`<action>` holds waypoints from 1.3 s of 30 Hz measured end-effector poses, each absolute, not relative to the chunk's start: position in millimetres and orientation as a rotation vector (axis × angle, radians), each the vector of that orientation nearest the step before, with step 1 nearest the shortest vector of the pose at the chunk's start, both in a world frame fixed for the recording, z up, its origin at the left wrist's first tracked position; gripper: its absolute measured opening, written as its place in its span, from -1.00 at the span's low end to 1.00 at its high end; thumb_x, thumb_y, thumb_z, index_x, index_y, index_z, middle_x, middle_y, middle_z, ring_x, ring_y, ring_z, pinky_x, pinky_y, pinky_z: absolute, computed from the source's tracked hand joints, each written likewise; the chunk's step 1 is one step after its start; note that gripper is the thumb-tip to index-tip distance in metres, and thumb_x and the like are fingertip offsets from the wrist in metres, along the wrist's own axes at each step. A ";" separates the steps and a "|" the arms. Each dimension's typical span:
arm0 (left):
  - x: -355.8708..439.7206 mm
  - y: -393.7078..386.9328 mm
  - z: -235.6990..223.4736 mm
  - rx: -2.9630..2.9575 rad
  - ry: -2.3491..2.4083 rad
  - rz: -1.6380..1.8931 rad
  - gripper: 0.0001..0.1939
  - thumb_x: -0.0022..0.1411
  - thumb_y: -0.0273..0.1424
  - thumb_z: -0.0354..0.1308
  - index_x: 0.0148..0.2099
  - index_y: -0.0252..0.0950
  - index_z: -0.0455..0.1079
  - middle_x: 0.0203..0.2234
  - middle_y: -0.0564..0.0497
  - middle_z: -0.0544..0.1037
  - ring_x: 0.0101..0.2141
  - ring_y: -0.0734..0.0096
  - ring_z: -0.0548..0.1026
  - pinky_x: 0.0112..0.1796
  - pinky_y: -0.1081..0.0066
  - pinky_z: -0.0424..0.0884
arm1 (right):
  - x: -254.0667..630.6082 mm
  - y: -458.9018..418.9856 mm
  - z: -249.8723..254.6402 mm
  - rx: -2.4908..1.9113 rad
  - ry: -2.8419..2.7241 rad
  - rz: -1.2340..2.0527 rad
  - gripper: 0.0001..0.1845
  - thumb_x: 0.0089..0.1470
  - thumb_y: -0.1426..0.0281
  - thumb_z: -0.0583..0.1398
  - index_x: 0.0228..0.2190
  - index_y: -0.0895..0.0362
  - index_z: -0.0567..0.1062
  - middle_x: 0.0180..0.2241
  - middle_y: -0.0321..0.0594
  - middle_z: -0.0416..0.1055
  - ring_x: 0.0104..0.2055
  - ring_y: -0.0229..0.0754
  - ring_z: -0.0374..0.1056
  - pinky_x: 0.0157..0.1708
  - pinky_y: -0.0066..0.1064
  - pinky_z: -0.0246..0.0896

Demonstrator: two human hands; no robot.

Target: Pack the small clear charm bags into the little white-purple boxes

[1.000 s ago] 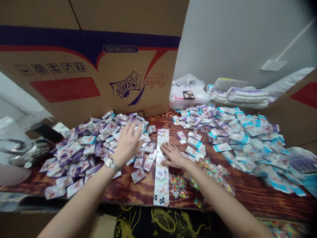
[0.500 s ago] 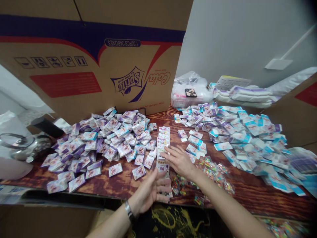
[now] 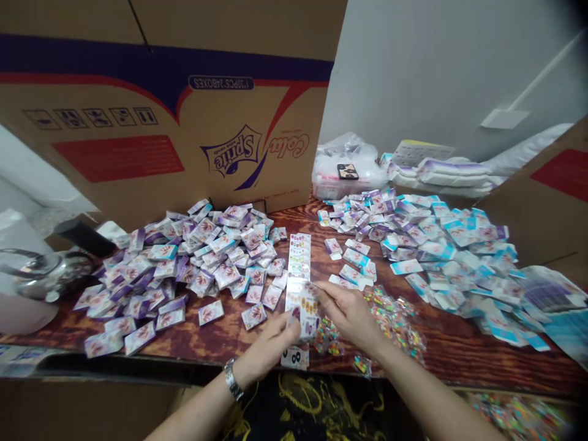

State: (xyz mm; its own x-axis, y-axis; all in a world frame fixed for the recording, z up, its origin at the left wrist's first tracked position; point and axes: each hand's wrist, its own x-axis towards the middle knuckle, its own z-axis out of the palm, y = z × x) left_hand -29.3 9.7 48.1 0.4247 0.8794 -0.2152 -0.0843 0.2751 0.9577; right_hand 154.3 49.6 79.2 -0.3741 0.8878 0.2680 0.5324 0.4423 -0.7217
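Observation:
A small sticker sheet (image 3: 309,311) with rows of printed shapes is held up at a tilt between my two hands. My left hand (image 3: 274,338), with a metal watch on the wrist, grips its lower left side, thumb on top. At its upper right edge, my right hand (image 3: 350,311) pinches the sheet; some fingertips are hidden. Beneath and beyond it, more sticker sheets (image 3: 299,254) lie overlapped in a column on the table. Small packets of coloured beads or candies (image 3: 397,321) lie right of my right hand.
Filled small boxes (image 3: 215,248) are heaped at the left; flattened-looking ones (image 3: 441,245) spread over the right. A large carton (image 3: 151,122) stands behind. A phone (image 3: 347,171) rests on a plastic-wrapped bundle (image 3: 328,184). A metal kettle (image 3: 55,272) stands far left.
My right hand has gone from lying on the column of sheets to pinching a sticker sheet. My left hand's fingers have closed on it, and the sheet is now raised. The view has shifted slightly.

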 end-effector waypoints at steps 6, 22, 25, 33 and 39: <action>-34.8 7.7 59.9 1.243 0.837 0.707 -0.57 0.16 -0.20 0.11 0.02 -0.32 0.29 -0.08 -0.10 0.44 -0.08 0.20 0.37 -0.03 0.25 0.25 | 149.4 50.8 72.2 -1.176 -2.157 0.509 -0.68 0.22 0.34 -0.01 -0.10 0.07 0.45 -0.23 -0.18 0.51 -0.22 -0.12 0.42 -0.21 -0.27 0.31; -26.4 15.3 49.1 0.442 0.656 0.889 -0.71 -0.21 -0.60 0.18 -0.31 -0.33 0.41 -0.35 -0.01 0.52 -0.32 0.33 0.47 -0.27 0.35 0.38 | 152.2 27.2 56.4 -0.687 -2.607 -0.088 -0.62 0.19 0.47 0.03 0.05 0.10 0.33 -0.03 -0.11 0.41 -0.01 -0.04 0.28 -0.08 -0.17 0.25; -29.7 17.3 49.9 0.409 0.588 0.895 -0.77 -0.17 -0.57 0.18 -0.35 -0.32 0.43 -0.35 0.00 0.52 -0.32 0.35 0.46 -0.24 0.37 0.36 | 150.7 25.5 50.7 -0.666 -2.567 -0.178 -0.66 0.19 0.51 0.03 -0.01 0.17 0.38 -0.11 -0.09 0.44 -0.03 -0.03 0.28 -0.11 -0.19 0.25; -22.7 11.3 41.8 0.586 0.941 1.039 -0.65 0.08 -0.26 0.23 -0.12 -0.37 0.42 -0.31 -0.08 0.52 -0.31 0.36 0.45 -0.22 0.37 0.34 | 148.7 35.6 53.7 -0.860 -2.390 0.645 -0.83 0.20 0.42 0.05 -0.20 0.14 0.40 -0.30 -0.18 0.43 -0.24 -0.20 0.30 -0.25 -0.39 0.23; -22.4 10.0 34.3 0.964 0.932 1.006 -0.55 0.13 -0.31 0.20 0.05 -0.29 0.24 -0.14 -0.11 0.48 -0.14 0.30 0.44 -0.08 0.33 0.30 | 148.2 39.4 49.8 -1.013 -2.294 0.860 -0.89 0.18 0.39 0.08 -0.34 0.12 0.40 -0.37 -0.24 0.35 -0.31 -0.23 0.28 -0.33 -0.45 0.16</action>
